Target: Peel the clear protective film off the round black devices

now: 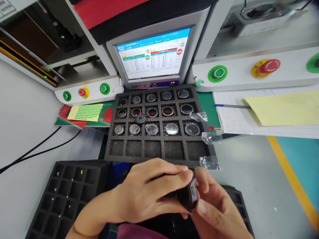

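Note:
Close to my body, a dark watch case point(191, 194) is turned on edge, its side button facing up and right. My left hand point(149, 189) grips it from the left, fingers over its top and face. From the right, my right hand point(216, 205) pinches its edge between thumb and fingers. Just beyond lies a black foam tray point(163, 162), with round watch cases in its three far rows and bare pockets in the nearest row. One more watch case point(140, 119) rests back side up across the pocket dividers, a small red mark at its edge.
A monitor point(152, 56) showing OK and NG stands behind the tray, between machines with green buttons point(219, 73) and red stop buttons point(269, 66). Clear film pieces point(209, 162) cling to the tray's right edge. Another foam tray point(67, 196) is at lower left; papers point(284, 109) and a pen point(231, 106) lie right.

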`<state>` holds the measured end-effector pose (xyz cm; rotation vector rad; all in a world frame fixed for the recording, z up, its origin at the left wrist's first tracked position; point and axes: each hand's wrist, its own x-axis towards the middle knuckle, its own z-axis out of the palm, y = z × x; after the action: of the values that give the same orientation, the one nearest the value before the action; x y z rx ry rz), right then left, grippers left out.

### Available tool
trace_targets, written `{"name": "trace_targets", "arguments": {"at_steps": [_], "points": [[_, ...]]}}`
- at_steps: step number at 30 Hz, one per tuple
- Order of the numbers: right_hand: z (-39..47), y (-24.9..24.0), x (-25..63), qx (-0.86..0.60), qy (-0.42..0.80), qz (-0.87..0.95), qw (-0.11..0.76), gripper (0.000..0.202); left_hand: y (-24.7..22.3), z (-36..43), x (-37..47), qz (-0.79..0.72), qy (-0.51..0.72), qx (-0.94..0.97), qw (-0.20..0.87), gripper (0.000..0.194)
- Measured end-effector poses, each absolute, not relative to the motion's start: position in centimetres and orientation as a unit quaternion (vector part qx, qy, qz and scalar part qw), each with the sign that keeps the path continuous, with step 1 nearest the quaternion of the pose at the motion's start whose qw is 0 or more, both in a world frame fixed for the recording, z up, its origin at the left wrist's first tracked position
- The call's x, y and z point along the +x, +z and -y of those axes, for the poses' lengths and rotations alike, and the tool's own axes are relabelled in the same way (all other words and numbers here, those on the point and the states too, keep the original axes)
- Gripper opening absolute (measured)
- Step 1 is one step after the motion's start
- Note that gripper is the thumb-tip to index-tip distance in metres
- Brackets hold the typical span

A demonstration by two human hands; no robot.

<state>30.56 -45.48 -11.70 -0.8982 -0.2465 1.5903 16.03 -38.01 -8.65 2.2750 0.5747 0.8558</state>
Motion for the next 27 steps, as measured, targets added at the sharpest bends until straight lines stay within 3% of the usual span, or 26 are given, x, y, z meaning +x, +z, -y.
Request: {"name": "trace_targets", "arguments": {"at_steps": [9,13,17,20,23,27], "points": [[45.7,-11.6,29.1,-0.382,0.721,0.087,0.572,0.061,-8.6,37.8,15.7,-0.195,0.36,0.84,0.355,0.045],[45.8,-12.5,29.1,-0.321,0.766,0.105,0.546,0.067,-9.3,37.6,16.1,-0.214,0.386,0.769,0.462,0.056],[45.2,-13.1,29.8,-0.292,0.735,0.131,0.598,0.058,-10.2,37.7,16.6,-0.255,0.361,0.551,0.707,0.065],[44.9,-13.4,30.8,-0.356,0.658,0.193,0.635,0.048,-10.6,37.9,16.8,-0.265,0.302,0.383,0.832,0.057],[45.1,-13.9,31.3,-0.409,0.594,0.258,0.643,0.033,-10.6,38.3,17.1,-0.257,0.276,0.341,0.861,0.04],[45.5,-14.6,30.9,-0.434,0.545,0.291,0.655,0.024,-9.8,39.2,17.5,-0.291,0.293,0.372,0.831,0.038]]}}
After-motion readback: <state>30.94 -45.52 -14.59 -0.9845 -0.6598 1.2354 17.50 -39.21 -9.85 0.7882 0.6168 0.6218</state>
